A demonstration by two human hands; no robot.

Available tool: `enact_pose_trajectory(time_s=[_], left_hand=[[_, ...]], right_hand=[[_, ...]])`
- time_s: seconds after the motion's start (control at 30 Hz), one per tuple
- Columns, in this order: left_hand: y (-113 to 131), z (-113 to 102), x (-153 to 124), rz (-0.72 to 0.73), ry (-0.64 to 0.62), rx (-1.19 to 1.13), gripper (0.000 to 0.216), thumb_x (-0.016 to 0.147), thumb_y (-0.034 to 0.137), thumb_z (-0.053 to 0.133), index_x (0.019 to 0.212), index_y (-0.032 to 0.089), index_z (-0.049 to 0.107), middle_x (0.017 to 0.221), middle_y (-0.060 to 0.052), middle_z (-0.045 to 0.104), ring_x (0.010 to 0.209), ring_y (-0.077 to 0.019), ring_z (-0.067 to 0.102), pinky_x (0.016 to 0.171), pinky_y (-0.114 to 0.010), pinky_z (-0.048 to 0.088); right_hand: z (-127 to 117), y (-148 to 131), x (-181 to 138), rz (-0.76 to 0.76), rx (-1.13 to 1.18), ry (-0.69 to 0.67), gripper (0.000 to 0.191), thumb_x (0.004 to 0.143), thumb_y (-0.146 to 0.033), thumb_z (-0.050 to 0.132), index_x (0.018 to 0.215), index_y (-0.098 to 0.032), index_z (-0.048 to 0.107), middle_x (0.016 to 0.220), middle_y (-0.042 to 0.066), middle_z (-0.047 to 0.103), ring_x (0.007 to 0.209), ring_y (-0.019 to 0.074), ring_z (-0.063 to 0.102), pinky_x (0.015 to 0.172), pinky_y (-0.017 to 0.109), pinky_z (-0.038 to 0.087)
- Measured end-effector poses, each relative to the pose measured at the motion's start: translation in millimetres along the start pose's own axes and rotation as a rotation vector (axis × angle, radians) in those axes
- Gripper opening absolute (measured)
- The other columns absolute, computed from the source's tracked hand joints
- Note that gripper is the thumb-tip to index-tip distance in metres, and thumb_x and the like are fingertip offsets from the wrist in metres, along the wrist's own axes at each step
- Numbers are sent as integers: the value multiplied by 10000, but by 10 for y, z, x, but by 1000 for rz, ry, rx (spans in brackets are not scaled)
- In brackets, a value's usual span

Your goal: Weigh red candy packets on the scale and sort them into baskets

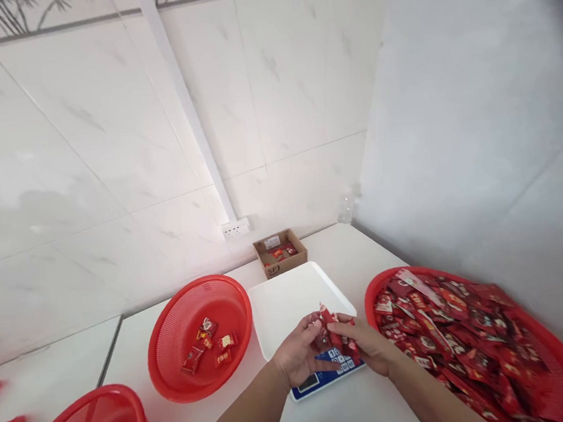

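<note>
Several small red candy packets (327,317) are held between my two hands, above the front of a digital scale (291,300) with a white pan and a blue keypad. My left hand (300,351) is closed on the packets from the left, its thumb on top. From the other side my right hand (363,343) grips them too, thumb and fingers pinched together. The fingers hide part of the packets and of the keypad. To the right stands a large red basket (371,295) heaped with similar red packets.
Left of the scale, a red mesh basket (161,338) holds several packets. Another red basket (136,414) is at the lower left. Behind the scale stands a small cardboard box (287,264) with packets inside. A power socket (236,228) is on the tiled wall.
</note>
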State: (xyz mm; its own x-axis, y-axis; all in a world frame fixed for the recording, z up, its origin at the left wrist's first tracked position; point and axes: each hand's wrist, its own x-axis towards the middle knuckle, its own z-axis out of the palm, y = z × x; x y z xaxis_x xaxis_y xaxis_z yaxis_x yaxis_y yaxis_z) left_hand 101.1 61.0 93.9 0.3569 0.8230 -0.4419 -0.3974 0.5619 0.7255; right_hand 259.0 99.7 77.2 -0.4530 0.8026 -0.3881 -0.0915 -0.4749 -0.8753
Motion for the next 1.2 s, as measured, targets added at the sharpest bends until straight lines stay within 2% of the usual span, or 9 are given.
enact_pose_trajectory(time_s=[0.13, 0.23, 0.3, 0.47, 0.6, 0.77, 0.9, 1.0, 1.2], left_hand=[[-37, -257, 89, 16, 109, -159, 351, 757, 379, 645, 1047, 213, 540, 904, -40, 628, 758, -162, 617, 726, -364, 515], [-34, -428, 103, 54, 205, -247, 290, 746, 307, 663, 998, 212, 555, 813, -7, 627, 720, -138, 605, 741, -360, 513], [-11, -506, 103, 70, 259, -295, 253, 736, 265, 672, 956, 213, 557, 768, 13, 624, 714, -124, 601, 771, -360, 504], [35, -617, 134, 57, 345, -352, 193, 748, 215, 656, 902, 217, 540, 712, 31, 629, 675, -113, 602, 805, -380, 490], [14, -683, 145, 94, 361, -426, 187, 766, 212, 642, 920, 224, 537, 726, 28, 647, 676, -115, 621, 838, -403, 480], [-80, -787, 2, 105, 423, -586, 135, 758, 191, 661, 822, 198, 542, 675, 26, 646, 646, -115, 630, 827, -391, 489], [-188, -849, -184, 59, 459, -664, 101, 765, 210, 661, 816, 181, 578, 722, -6, 676, 672, -132, 647, 795, -368, 505], [-249, -870, -305, 40, 500, -674, 85, 764, 199, 662, 814, 184, 595, 715, -1, 682, 667, -134, 651, 789, -364, 511], [-391, -939, -476, 6, 550, -713, 93, 757, 177, 666, 817, 174, 595, 732, -15, 695, 697, -149, 663, 801, -371, 508]], right_hand=[[297, 122, 265, -52, -136, 6, 469, 608, -542, 679, 902, -179, 635, 673, 10, 636, 664, 165, 582, 630, 286, 441], [375, 142, 397, -86, -172, -5, 522, 604, -550, 681, 976, -187, 626, 744, 23, 651, 726, 182, 593, 664, 302, 449], [407, 119, 450, -49, -178, -22, 524, 621, -549, 669, 1008, -201, 610, 751, 13, 644, 734, 175, 590, 668, 298, 448], [472, 41, 527, 45, -194, -85, 422, 646, -487, 662, 960, -213, 590, 674, -37, 599, 621, 114, 535, 604, 248, 415], [443, 80, 597, 88, -111, -38, 307, 662, -405, 651, 887, -213, 568, 595, -62, 553, 532, 80, 485, 545, 212, 394], [308, 149, 744, 179, 26, 159, 263, 647, -281, 652, 875, -232, 531, 463, -90, 464, 508, 97, 540, 596, 226, 454], [252, 77, 895, 178, -65, 156, 437, 643, -275, 646, 1055, -220, 511, 686, -21, 631, 610, 128, 613, 601, 254, 468], [225, 37, 1001, 117, -155, 196, 561, 643, -299, 644, 1170, -207, 473, 826, 18, 651, 628, 126, 607, 603, 263, 468], [132, 140, 1092, 87, -209, 330, 496, 643, -345, 620, 1097, -173, 518, 805, 24, 640, 642, 128, 608, 605, 253, 467]])
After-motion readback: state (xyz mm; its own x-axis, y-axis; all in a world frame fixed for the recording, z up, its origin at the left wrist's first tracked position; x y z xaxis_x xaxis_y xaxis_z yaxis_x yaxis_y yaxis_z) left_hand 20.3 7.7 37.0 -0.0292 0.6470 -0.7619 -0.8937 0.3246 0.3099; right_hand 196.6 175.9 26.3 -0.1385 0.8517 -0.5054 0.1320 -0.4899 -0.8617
